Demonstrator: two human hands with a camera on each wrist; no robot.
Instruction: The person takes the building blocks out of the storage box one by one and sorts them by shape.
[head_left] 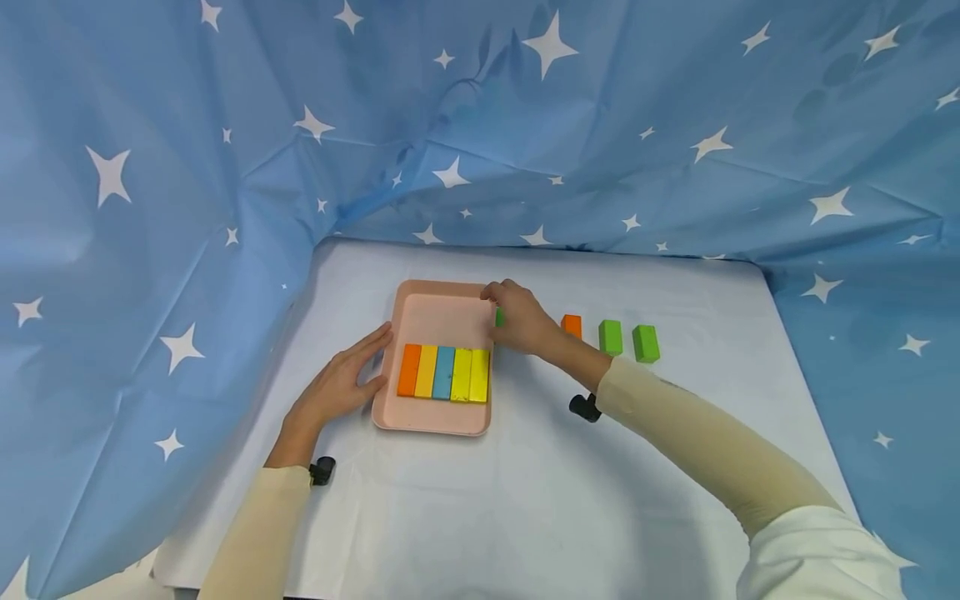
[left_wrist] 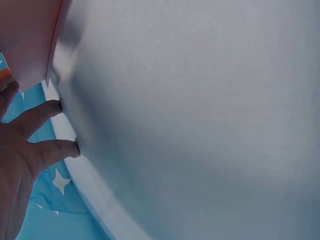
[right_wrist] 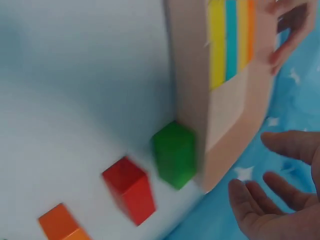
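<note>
A pink tray [head_left: 438,312] holds a row of five blocks [head_left: 444,372]: orange, amber, blue, lime and yellow. My left hand [head_left: 369,360] lies flat on the table, its straight fingers [left_wrist: 47,132] against the tray's left rim. My right hand [head_left: 513,317] hovers at the tray's far right corner, fingers [right_wrist: 280,200] spread and holding nothing. Under it a green block [right_wrist: 174,155] stands against the tray's outer wall [right_wrist: 192,75], with only a sliver of the green block [head_left: 499,317] showing in the head view. A red block [right_wrist: 129,189] stands beside it, hidden in the head view.
Right of the tray stand an orange block [head_left: 572,325] and two green blocks [head_left: 611,337] [head_left: 645,343] in a line on the white table [head_left: 540,492]. Blue star-printed cloth [head_left: 525,125] hangs behind and on both sides.
</note>
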